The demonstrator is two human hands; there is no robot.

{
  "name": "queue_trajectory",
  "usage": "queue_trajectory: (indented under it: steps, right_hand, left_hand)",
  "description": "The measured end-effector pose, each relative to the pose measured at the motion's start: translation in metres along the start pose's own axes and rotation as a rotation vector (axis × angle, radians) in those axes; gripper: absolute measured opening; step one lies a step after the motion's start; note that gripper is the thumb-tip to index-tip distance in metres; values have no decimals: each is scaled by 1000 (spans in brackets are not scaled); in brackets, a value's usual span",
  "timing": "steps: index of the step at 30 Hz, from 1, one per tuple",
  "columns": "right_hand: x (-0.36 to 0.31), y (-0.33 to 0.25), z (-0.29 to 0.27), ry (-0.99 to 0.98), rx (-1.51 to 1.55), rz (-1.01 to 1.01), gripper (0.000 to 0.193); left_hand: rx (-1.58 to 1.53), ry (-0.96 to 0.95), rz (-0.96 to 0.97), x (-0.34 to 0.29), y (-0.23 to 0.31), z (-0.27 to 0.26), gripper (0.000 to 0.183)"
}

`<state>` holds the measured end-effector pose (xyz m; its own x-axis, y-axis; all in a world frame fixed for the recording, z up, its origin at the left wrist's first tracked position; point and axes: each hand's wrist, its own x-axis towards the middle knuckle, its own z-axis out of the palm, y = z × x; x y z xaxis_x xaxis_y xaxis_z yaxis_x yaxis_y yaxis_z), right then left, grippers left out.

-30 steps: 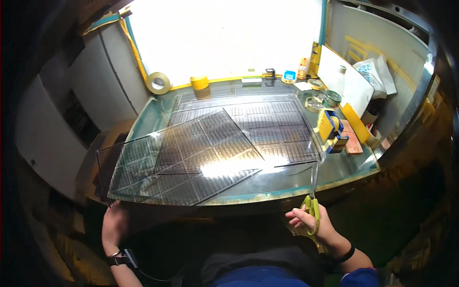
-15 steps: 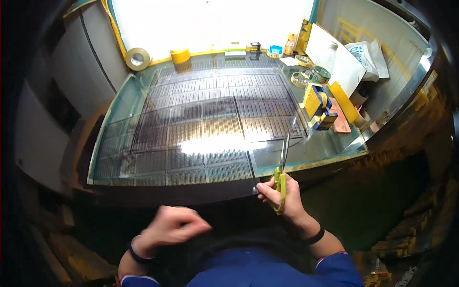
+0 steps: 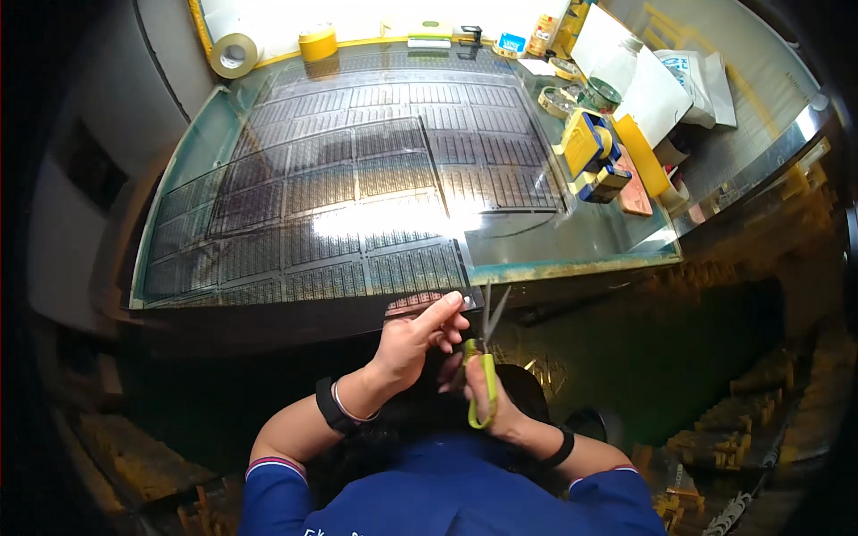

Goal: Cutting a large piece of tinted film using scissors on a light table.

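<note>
A dark translucent film sheet (image 3: 331,192) printed with rows of small rectangular patterns lies on the glass-topped table (image 3: 617,255), over another patterned sheet (image 3: 500,147). Its near right corner reaches past the table's front edge. My left hand (image 3: 404,347) pinches that corner between thumb and fingers. Just to the right, my right hand (image 3: 497,406) grips scissors (image 3: 483,380) by their green handles. The scissor blades are spread and point away from me, close to the right side of the held corner. Some fingers of my right hand are blurred.
Along the back stand a tan tape roll (image 3: 234,56), a yellow tape roll (image 3: 317,43) and a green-and-white device (image 3: 429,36). On the right are a blue-and-yellow tape dispenser (image 3: 590,152), a pink block (image 3: 633,183), a glass jar (image 3: 615,67) and a white board (image 3: 639,71).
My left hand has moved right and forward and taken hold of the film's corner. My right hand has let go of that corner and drawn back with the scissors. The view has shifted.
</note>
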<state>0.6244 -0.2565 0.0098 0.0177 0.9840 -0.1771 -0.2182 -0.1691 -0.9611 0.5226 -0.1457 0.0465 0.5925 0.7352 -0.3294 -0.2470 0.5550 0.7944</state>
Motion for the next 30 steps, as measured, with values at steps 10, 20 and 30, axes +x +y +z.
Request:
queue_trajectory:
  steps: [10,20,30]
  right_hand:
    - [16,-17,25,150,-133,-122,47]
    - [22,-20,31,209,-202,-196,48]
    - [25,3,25,185,-34,-215,44]
  left_hand:
    - [58,62,-44,-2,3,12,19]
    - [113,76,16,-5,3,18,21]
    - [171,75,-139,-11,17,16,32]
